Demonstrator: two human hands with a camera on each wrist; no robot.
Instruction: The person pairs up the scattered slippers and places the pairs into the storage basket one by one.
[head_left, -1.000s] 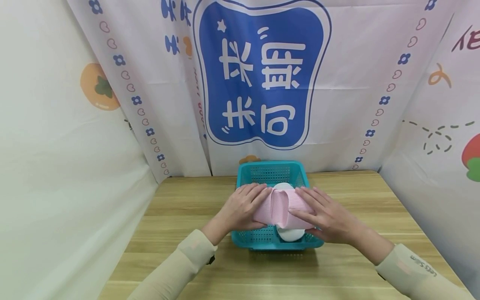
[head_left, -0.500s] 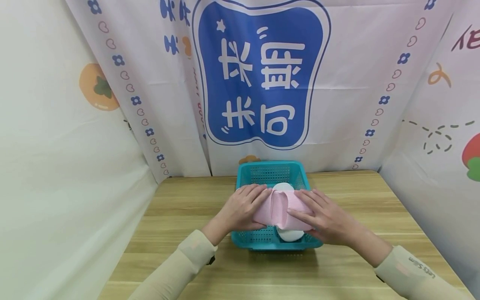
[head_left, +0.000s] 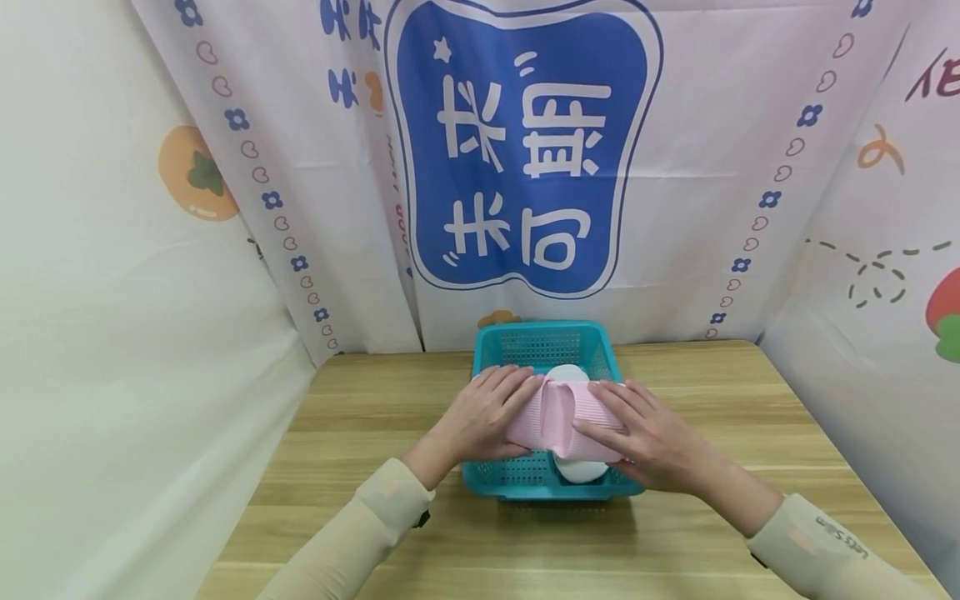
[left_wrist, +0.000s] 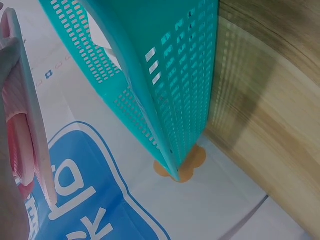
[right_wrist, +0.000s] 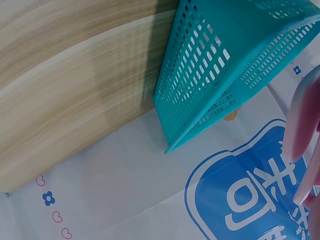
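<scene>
Over the teal basket (head_left: 553,491) in the head view, both hands hold a pink ribbed thing (head_left: 529,423) with a lengthwise opening across its middle. My left hand (head_left: 483,419) grips its left end, fingers on top and thumb at the near edge. The right hand (head_left: 663,433) grips the other end, fingers spread over the ribbed surface. Its exact kind is unclear. Beneath it, rounded white things (head_left: 582,470) show in the basket, partly hidden. In the left wrist view the pink thing's long flat edge (left_wrist: 37,115) appears; in the right wrist view, pink parts (right_wrist: 301,122) stand at the border.
The basket stands on a wood-grain table (head_left: 360,417), near its back edge. Behind hangs a white cloth with a blue printed panel (head_left: 525,150). White cloth (head_left: 135,375) also encloses the left and right sides.
The right hand has shifted very slightly down and to the left, with its end of the pink thing. The left hand and the basket stay almost where they were.
</scene>
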